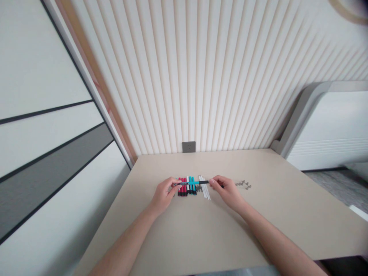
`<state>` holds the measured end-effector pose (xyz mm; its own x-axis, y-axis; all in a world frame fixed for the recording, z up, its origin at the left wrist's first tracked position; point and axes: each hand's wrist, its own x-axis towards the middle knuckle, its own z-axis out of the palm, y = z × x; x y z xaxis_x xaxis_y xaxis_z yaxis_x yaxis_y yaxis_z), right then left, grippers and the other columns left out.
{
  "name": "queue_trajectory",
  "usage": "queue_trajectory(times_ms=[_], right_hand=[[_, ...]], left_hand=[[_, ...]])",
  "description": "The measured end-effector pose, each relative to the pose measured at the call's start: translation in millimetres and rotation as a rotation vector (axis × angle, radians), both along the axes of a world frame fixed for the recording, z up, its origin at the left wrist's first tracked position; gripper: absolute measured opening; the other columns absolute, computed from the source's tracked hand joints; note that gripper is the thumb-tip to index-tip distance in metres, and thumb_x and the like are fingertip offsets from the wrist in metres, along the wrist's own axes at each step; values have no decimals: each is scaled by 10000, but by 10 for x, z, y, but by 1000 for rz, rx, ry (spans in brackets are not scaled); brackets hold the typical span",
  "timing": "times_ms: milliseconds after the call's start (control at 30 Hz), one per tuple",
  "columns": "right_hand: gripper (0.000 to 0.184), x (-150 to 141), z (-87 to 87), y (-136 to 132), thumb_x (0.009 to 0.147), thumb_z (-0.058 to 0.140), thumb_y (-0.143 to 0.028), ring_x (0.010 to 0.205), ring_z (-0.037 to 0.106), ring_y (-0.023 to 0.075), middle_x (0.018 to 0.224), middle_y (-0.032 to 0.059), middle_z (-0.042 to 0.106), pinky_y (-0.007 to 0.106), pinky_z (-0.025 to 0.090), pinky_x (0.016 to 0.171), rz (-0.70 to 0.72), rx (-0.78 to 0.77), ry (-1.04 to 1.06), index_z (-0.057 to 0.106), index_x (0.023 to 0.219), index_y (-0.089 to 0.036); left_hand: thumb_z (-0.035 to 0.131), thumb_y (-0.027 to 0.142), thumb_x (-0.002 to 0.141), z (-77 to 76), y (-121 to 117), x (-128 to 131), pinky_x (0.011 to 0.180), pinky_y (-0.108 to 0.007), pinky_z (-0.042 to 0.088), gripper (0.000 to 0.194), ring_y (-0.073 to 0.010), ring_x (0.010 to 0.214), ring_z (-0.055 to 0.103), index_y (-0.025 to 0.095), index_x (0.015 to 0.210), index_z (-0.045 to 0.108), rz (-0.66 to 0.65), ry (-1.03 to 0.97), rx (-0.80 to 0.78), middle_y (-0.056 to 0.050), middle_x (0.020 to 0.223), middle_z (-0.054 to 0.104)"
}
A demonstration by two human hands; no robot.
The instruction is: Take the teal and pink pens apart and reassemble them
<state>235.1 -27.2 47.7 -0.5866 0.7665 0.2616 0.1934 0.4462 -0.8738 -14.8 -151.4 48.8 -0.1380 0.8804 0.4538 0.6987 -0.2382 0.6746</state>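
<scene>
Pen (193, 183), slim, straight and smooth-looking in teal and black, is held level above the bench (201, 230), nearer its back edge than its front. The left hand (162, 194) pinches 1 end; the right hand (229, 191) closes its fingertips on the other. A light grip with both ends in line should prevent slipping. Beneath lie red, white and teal tubes (182, 189) and thin white sticks (205, 190); small grey pieces (243, 183) lie nearer the right edge.

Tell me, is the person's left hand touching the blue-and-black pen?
Touching. The head view shows the left hand pinching one end of the blue-and-black pen.
</scene>
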Motion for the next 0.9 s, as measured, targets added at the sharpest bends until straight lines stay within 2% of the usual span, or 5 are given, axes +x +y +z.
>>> queue_trajectory(times_ms=[133,367,700,900], right_hand=[[419,1,14,-9,915,460,-510,607,488,144,639,13,583,261,374,565,-9,18,-34,633,729,-176],[350,-7,17,-11,874,544,-496,728,566,184,833,55,672,298,452,660,-17,17,40,662,1003,-193],[318,-3,23,-18,893,518,-469,678,549,178,763,42,668,291,423,633,-41,89,-26,680,851,-198],[384,1,37,-36,936,443,-442,605,518,157,656,18,623,268,368,581,-17,150,-84,644,725,-192]], left_hand=[[549,301,907,11,-4,9,768,-282,481,142,-170,818,625,187,934,630,8,1,3,-36,878,691],[539,295,910,27,-7,19,767,-274,480,142,-166,814,623,184,921,627,28,-14,-1,-30,867,690],[547,304,907,20,-1,12,762,-277,486,143,-168,806,632,186,913,627,5,7,7,-36,865,689],[551,286,911,14,-3,11,755,-268,487,125,-159,793,632,191,924,631,-27,28,25,-30,855,684]])
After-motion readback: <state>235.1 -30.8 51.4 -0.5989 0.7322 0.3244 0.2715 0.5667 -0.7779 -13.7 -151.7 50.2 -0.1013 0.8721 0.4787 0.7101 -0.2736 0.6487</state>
